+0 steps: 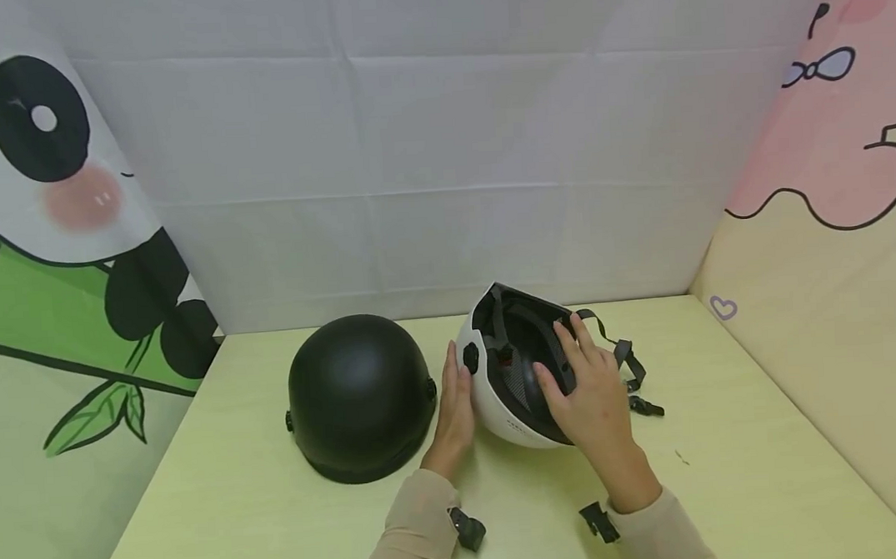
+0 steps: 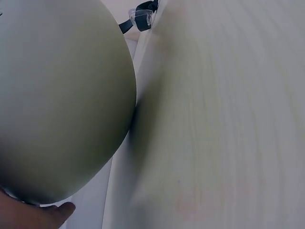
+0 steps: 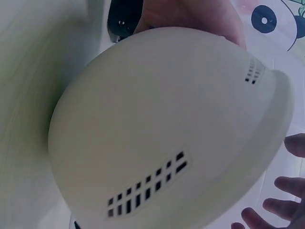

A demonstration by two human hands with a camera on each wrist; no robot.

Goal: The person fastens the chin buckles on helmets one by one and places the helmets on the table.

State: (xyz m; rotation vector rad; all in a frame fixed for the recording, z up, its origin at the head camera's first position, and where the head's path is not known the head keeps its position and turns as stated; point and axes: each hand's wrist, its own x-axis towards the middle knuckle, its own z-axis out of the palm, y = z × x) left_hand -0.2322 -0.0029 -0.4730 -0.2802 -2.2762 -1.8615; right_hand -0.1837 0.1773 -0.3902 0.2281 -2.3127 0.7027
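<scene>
A white helmet (image 1: 494, 407) with a black padded inside lies tipped on the table, its opening turned up. My left hand (image 1: 456, 404) presses nearly straight fingers against its left side, close to a round black side fitting (image 1: 471, 358). Over the opening my right hand (image 1: 594, 394) is spread, thumb and fingers apart; whether it touches the lining cannot be made out. In the right wrist view, its fingertips (image 3: 281, 205) stand beside the shell. Past that hand hangs the black chin strap (image 1: 627, 359) with a buckle (image 1: 646, 406). Vent slots (image 3: 147, 186) mark the shell.
A black helmet (image 1: 359, 400) stands dome up on the pale yellow table (image 1: 225, 506), just left of my left hand. White cloth (image 1: 442, 146) hangs behind the table. Printed cartoon panels line the left and right sides.
</scene>
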